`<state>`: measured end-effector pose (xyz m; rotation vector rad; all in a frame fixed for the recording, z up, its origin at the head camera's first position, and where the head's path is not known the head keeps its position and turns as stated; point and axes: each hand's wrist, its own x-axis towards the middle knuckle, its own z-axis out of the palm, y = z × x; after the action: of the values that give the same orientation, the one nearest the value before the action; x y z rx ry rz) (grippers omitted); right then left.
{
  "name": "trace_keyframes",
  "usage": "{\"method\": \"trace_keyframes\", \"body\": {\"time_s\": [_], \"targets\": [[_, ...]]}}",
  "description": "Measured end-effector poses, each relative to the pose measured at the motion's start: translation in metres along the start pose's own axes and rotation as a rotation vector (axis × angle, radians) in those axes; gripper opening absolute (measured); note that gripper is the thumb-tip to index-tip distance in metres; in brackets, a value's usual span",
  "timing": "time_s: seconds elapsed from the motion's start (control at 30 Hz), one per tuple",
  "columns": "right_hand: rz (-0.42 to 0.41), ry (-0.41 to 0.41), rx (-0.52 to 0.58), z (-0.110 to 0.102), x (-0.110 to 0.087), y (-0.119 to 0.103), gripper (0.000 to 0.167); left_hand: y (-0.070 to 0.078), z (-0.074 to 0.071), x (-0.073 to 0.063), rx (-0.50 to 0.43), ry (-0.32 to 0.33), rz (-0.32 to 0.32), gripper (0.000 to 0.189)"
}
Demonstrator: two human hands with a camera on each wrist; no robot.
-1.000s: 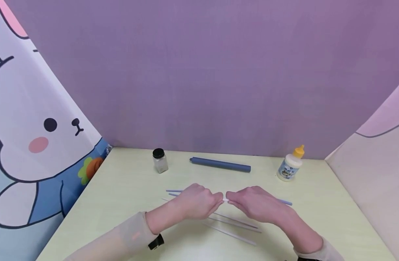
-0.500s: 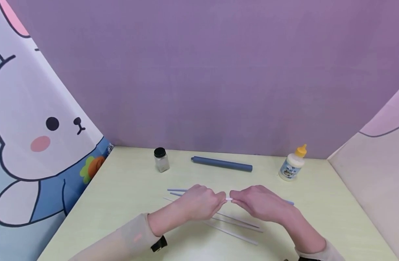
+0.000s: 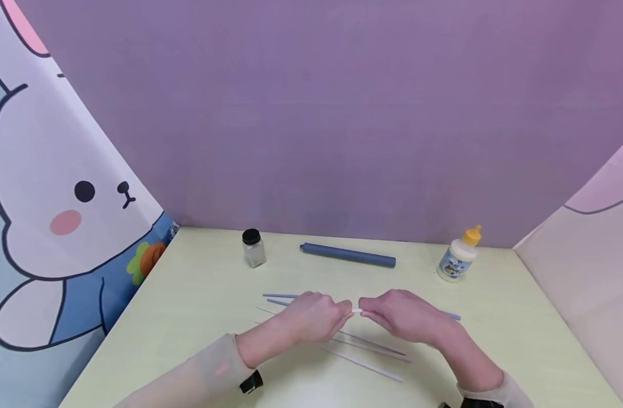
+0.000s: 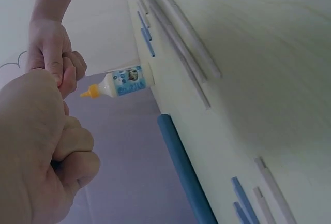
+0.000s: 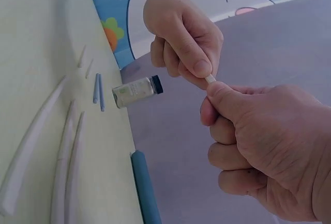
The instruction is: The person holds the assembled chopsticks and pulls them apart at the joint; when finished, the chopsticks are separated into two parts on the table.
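Note:
Over the middle of the table, both hands meet on a small white piece [image 3: 357,310], like a short bit of thin stick. Thumb and curled fingers of my left hand [image 3: 314,318] pinch its left end. From the other side my right hand [image 3: 405,317] pinches its right end. In the right wrist view only a short bit of the white piece [image 5: 210,79] shows between the thumbs; the fingers cover the rest. Several thin pale sticks [image 3: 362,364] lie on the table beneath the hands, along with thin blue sticks [image 3: 281,296] partly hidden behind them.
Behind the hands lies a thick dark-blue tube [image 3: 348,255]. A small clear jar [image 3: 254,252] with a black lid stands back left. At back right is a white glue bottle [image 3: 454,263] with a yellow nozzle. A purple backdrop [image 3: 342,124] closes the table's far edge.
The gap between the two hands has widened slightly, showing a little more of the white piece. Both hands still pinch it. The head view has shifted a little.

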<state>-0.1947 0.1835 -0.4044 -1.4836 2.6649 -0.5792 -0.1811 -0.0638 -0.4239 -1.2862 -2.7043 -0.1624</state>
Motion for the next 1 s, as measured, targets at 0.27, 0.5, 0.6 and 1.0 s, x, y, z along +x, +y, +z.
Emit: {"method": "trace_keyframes", "body": {"time_s": [0.27,0.5,0.6,1.0], "targets": [[-0.021,0.001,0.037,0.0012,-0.0045,-0.0001,0.031,0.0011,-0.0002,-0.0003,0.017,-0.006,0.027,0.031],[-0.036,0.027,0.035,0.0045,-0.0049,-0.0007,0.031,0.0000,-0.0013,-0.0015,0.001,-0.006,0.039,0.032],[-0.049,0.033,0.031,0.0059,-0.0043,-0.0004,0.030,-0.0018,-0.0009,-0.0012,-0.017,-0.031,0.048,0.032],[-0.010,0.018,0.041,0.0081,-0.0051,0.0018,0.030,-0.0031,0.0011,0.0005,-0.016,-0.031,0.036,0.033]]}}
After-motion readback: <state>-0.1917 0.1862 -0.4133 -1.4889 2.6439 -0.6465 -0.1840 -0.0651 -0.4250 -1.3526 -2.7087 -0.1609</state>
